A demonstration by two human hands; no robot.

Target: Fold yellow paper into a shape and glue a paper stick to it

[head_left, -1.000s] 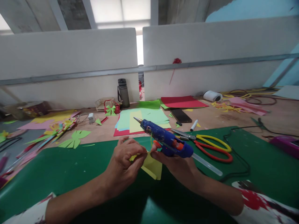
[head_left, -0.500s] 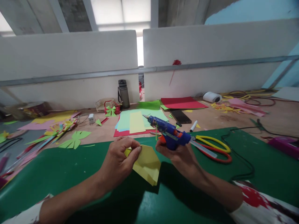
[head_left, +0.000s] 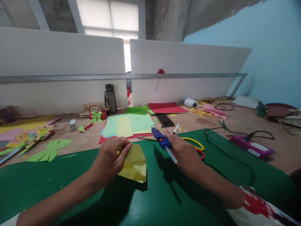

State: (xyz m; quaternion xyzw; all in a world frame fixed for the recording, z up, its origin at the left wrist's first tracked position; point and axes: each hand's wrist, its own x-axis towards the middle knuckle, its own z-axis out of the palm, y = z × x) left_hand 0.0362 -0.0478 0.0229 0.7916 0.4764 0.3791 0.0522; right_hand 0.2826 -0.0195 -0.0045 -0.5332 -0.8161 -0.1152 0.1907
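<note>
On the green mat's (head_left: 35, 179) near side, our left hand (head_left: 110, 157) pinches the folded yellow paper (head_left: 135, 164), which spreads rightward from those fingers. Our right hand (head_left: 183, 150), farther from the paper, grasps the blue glue gun (head_left: 164, 143), long axis slanting away leftward (its glue stick (head_left: 172, 155) points back toward us).

yellow paper (head_left: 135, 165) partly hidden, left sleeve (head_left: 14, 220) cropped

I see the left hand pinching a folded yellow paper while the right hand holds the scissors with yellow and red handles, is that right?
Not quite: in the head view, the right hand holds a blue glue gun; the scissors with yellow and red handles lie behind that hand, partly hidden. The left hand does pinch the folded yellow paper.
</note>
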